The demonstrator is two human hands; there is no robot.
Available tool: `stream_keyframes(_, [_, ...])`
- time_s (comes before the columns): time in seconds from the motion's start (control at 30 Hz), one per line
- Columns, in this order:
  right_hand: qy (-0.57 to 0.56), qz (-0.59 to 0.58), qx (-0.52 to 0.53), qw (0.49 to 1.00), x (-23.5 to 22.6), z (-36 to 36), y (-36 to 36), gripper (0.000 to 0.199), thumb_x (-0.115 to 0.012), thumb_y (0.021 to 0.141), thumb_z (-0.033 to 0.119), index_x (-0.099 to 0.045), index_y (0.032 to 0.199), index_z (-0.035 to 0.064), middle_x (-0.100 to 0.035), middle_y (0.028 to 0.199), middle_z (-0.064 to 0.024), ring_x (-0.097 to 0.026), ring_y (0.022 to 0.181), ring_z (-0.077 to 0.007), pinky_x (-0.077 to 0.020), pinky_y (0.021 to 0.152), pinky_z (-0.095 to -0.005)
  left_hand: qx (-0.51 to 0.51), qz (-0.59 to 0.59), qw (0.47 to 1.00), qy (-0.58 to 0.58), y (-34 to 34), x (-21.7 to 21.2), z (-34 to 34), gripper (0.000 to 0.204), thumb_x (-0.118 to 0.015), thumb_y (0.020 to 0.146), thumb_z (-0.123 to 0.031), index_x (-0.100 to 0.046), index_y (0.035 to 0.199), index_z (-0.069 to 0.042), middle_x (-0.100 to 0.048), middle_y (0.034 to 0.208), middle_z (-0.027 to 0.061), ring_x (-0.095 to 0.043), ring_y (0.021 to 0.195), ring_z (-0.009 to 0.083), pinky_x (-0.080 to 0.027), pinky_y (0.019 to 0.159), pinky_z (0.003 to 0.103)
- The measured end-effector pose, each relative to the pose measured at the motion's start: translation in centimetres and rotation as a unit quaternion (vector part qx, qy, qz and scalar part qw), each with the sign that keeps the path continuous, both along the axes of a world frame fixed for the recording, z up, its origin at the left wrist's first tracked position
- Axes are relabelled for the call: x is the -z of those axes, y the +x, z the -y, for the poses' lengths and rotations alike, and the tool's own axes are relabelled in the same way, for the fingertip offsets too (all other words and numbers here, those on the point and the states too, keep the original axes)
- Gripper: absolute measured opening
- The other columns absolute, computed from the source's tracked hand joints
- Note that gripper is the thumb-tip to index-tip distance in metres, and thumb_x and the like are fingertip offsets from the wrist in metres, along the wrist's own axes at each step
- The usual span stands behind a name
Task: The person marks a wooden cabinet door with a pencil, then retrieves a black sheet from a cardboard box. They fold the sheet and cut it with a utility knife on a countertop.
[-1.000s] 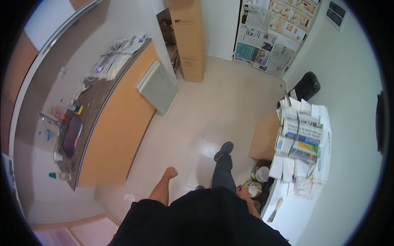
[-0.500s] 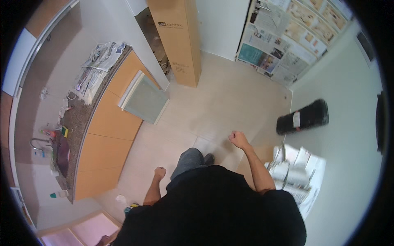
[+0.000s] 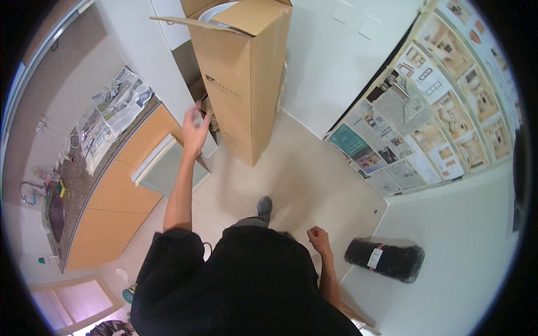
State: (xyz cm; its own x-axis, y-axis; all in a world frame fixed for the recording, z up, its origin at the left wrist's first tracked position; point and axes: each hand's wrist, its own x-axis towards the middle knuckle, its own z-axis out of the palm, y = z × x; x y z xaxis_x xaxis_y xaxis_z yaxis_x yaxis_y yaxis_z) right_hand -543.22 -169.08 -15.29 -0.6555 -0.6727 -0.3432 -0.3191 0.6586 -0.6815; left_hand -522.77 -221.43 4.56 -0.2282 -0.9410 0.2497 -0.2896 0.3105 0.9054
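**Left arm up at the tall carton, right hand idle**

Since half a second ago I have stepped closer to the tall cardboard carton, and my left hand, which hung low by my hip, is now raised to the carton's near side, while my right hand has dropped from out in front to beside my waist.

The carton stands upright on the pale tiled floor, against the white wall, its top flaps open and something white and curved showing inside. My left hand is at its left face, next to a darker gap beside it; the fingers seem curled around a small pale object, though I cannot tell what it is or how firm that grip is. My right hand is loosely closed on nothing that I can see, well apart from the carton.

As I judge it, the reach is made but the carton looks undisturbed: still upright, contents still in it.

To my left runs the orange-fronted desk, newspaper spread on it. A black wrapped bundle lies on the floor at my right.
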Motion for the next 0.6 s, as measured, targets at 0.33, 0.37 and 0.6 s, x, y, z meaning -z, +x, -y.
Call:
stream_keyframes(0.33, [-0.209,-0.010,-0.136,0.968,-10.9,29.1,-22.4,0.020,-0.070,0.094,0.017,-0.068,0.098,-0.0019,-0.069,0.080,-0.0119,-0.065,0.072,-0.0185,-0.0520,0.069,-0.0332,-0.216,-0.265,0.919,-0.198,-21.8,-18.1,3.7,0.066,-0.072,0.097,-0.032,-0.046,0.140,0.009,-0.056,0.133,0.0221,-0.054,0.122,0.0282,-0.040,0.109,0.041])
stream_keyframes(0.37, [-0.256,-0.035,-0.157,0.953,-12.6,33.3,-24.6,0.018,-0.070,0.094,0.015,-0.068,0.101,-0.0015,-0.069,0.083,-0.0123,-0.064,0.075,-0.0185,-0.0510,0.071,-0.0328,-0.250,-0.279,0.910,-0.176,-23.0,-18.4,4.5,0.060,-0.070,0.099,-0.033,-0.051,0.136,0.010,-0.060,0.128,0.0224,-0.057,0.119,0.0283,-0.042,0.107,0.041])
stream_keyframes(0.6, [-0.507,-0.025,-0.335,0.794,-32.9,58.8,-34.3,0.041,-0.069,0.096,0.026,-0.062,0.124,-0.0028,-0.065,0.116,-0.0202,-0.063,0.111,-0.0353,-0.0497,0.095,-0.0433,-0.525,-0.161,0.813,-0.195,-23.5,-17.0,3.4,0.057,-0.058,0.105,-0.040,-0.063,0.118,0.015,-0.068,0.120,0.0225,-0.064,0.105,0.0254,-0.050,0.094,0.039])
